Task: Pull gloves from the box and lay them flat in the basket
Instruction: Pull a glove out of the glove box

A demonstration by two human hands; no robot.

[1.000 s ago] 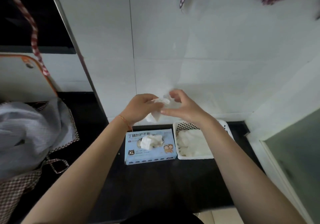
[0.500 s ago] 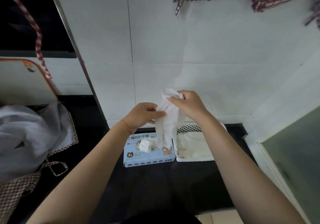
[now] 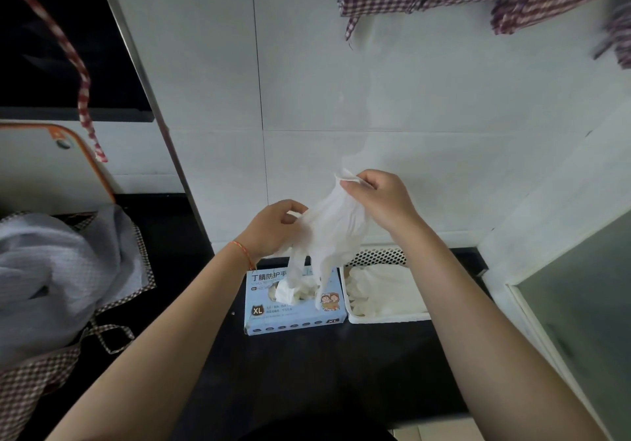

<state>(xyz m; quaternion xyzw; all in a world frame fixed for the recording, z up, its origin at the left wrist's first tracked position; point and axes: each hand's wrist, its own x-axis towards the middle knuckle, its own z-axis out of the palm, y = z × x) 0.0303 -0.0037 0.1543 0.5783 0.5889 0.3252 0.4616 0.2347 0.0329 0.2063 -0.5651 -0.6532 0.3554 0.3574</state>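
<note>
both hands pinching glove [image 3: 336,232]: right hand [image 3: 384,199] gripping cuff, left hand [image 3: 273,228] gripping side. it's dangling limp, light, clingy; grip by cuff.

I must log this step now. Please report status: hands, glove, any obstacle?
Left hand and right hand both hold the glove. Glove spread, hanging above box. Basket beside box, gloves already inside. No obstacle visible.
</note>
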